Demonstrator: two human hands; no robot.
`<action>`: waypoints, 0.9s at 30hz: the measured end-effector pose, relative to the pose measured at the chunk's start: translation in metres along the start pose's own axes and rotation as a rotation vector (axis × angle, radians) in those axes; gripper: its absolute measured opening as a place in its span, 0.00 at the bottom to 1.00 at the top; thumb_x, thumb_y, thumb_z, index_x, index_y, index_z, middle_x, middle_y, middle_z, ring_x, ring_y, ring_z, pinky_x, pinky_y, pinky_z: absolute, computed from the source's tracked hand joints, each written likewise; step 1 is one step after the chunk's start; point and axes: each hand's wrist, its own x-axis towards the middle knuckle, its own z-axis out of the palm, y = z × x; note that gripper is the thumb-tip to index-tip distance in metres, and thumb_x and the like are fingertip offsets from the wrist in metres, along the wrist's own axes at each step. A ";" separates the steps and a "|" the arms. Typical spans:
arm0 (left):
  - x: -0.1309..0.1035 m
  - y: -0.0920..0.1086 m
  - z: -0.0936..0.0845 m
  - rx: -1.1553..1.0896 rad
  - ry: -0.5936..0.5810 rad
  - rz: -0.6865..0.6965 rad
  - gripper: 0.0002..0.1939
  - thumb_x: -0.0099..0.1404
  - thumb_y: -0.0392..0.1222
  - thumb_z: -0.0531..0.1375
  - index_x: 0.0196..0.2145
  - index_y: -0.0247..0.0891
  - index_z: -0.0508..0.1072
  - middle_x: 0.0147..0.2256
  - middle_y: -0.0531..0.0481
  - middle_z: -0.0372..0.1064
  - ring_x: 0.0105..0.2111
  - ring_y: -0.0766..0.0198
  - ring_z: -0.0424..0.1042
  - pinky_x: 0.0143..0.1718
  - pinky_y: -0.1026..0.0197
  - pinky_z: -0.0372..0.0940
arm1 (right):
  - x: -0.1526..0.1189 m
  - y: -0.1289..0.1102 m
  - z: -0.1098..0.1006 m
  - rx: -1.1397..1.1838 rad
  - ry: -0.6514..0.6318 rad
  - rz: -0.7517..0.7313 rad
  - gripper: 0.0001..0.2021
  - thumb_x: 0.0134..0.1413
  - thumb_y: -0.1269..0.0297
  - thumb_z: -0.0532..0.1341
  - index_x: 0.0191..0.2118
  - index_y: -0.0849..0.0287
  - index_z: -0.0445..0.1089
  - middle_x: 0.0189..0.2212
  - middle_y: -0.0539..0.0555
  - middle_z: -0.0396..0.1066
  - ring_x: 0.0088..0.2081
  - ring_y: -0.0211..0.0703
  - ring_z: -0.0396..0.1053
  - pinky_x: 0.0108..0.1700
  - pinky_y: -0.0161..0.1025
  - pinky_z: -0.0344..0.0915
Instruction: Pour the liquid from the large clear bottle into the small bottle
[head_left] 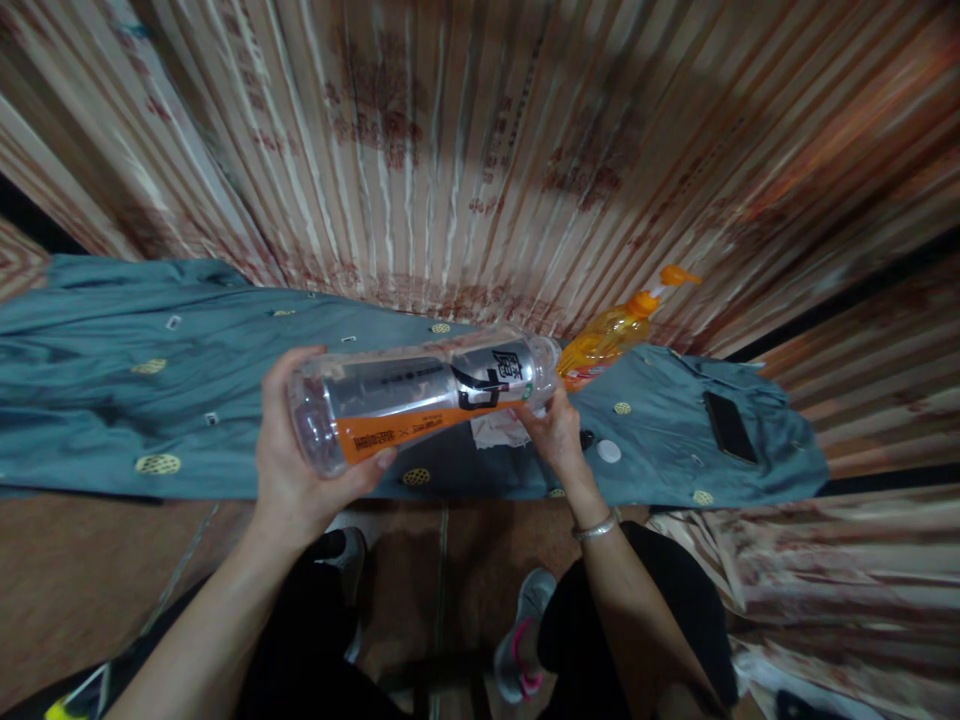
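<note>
A large clear plastic bottle [420,390] with a silver and orange label lies sideways in the air between both hands. My left hand [292,440] is wrapped round its wide base, thumb along the lower side. At the narrower end, my right hand [555,430] grips the bottle from below, and part of its fingers is hidden. Just beyond that end is a pump bottle [611,335] of yellow-orange liquid with an orange pump head; it appears tilted. A crumpled pale tissue [501,430] shows beneath the held bottle. Near my right hand lies a round white cap [609,451].
A blue-green cloth [225,380] with yellow patterns covers the long narrow table. A black phone [729,426] lies towards its right end. A small dark object [588,439] is beside the cap. Pleated patterned curtains [450,150] hang behind and at the right.
</note>
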 end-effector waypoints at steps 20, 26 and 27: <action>0.000 0.004 0.001 -0.016 0.020 -0.016 0.47 0.52 0.63 0.71 0.66 0.46 0.65 0.54 0.45 0.68 0.44 0.53 0.73 0.42 0.50 0.73 | 0.000 0.000 0.000 0.005 0.001 -0.002 0.28 0.52 0.52 0.68 0.57 0.58 0.68 0.41 0.59 0.81 0.41 0.58 0.80 0.39 0.48 0.74; 0.001 0.006 0.001 -0.006 0.024 0.001 0.46 0.53 0.62 0.71 0.66 0.46 0.65 0.53 0.45 0.68 0.43 0.55 0.72 0.41 0.51 0.73 | 0.000 0.001 0.001 -0.012 -0.009 0.003 0.27 0.51 0.52 0.68 0.55 0.59 0.68 0.40 0.59 0.81 0.41 0.56 0.80 0.39 0.46 0.73; 0.001 0.006 0.001 -0.010 0.022 0.004 0.46 0.53 0.62 0.71 0.65 0.46 0.65 0.53 0.46 0.68 0.43 0.55 0.72 0.41 0.52 0.73 | 0.000 0.001 0.001 -0.009 -0.010 0.004 0.27 0.51 0.52 0.68 0.54 0.59 0.68 0.40 0.59 0.81 0.41 0.56 0.80 0.39 0.46 0.73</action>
